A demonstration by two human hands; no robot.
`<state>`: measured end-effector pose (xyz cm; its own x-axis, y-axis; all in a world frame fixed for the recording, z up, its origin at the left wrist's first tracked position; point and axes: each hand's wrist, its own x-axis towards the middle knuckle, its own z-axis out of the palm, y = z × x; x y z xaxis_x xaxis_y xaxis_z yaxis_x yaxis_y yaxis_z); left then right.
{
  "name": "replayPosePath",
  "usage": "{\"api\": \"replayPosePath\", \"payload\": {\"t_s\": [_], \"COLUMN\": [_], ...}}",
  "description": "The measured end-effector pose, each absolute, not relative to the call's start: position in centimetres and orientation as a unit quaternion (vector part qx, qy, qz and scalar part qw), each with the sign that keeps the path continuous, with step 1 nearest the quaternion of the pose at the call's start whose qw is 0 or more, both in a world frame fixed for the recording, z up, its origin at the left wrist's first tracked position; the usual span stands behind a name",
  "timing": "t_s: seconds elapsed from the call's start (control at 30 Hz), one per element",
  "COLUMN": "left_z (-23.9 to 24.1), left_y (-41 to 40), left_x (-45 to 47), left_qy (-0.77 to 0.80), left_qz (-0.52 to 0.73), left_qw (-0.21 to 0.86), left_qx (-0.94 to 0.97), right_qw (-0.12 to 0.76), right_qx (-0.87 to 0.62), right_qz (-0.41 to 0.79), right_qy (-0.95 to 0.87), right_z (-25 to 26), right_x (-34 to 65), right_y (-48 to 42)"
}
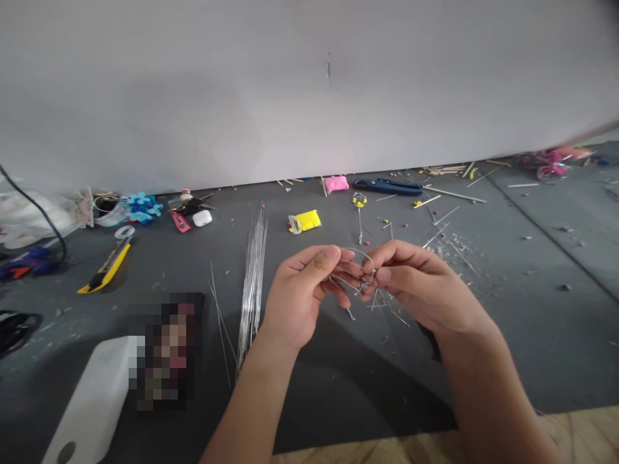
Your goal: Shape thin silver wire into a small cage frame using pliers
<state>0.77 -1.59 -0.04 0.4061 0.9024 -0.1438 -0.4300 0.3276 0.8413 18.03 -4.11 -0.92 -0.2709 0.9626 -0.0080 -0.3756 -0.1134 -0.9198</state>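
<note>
Both of my hands meet over the dark grey mat [483, 335], pinching a small bent loop of thin silver wire [356, 265]. My left hand [302, 290] has its fingers curled around the loop's left side. My right hand [423, 283] pinches the right side, fingers closed. A bundle of straight silver wires [254, 277] lies on the mat just left of my left hand. Short wire offcuts [387, 309] lie scattered under my hands.
Along the white wall [290, 96] lie a yellow packet [305, 221], a pink packet [336, 183], a blue tool [387, 187], wooden sticks [452, 193] and a wire piece with yellow beads [359, 203]. A yellow utility knife [106, 269], earbud case [202, 218] and white object [91, 406] sit left.
</note>
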Motion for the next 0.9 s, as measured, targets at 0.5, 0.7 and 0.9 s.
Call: {"api": "replayPosePath", "payload": {"t_s": [0.5, 0.7, 0.9], "left_z": [-0.4, -0.1, -0.4], "left_y": [-2.0, -2.7, -2.7], "left_x": [1.6, 1.9, 1.9], "left_qy": [0.395, 0.430, 0.426], "left_qz": [0.488, 0.477, 0.496], "left_qw": [0.641, 0.560, 0.555], "left_qx": [0.441, 0.524, 0.515], "right_qw": [0.492, 0.482, 0.450], "right_qx": [-0.405, -0.447, -0.453], "right_qz": [0.624, 0.587, 0.592], "right_qy": [-0.453, -0.472, -0.493], "right_z": [-1.7, -1.7, -1.7], "right_x": [18.5, 18.5, 19.2], "right_y": [-3.3, -3.3, -3.4]}}
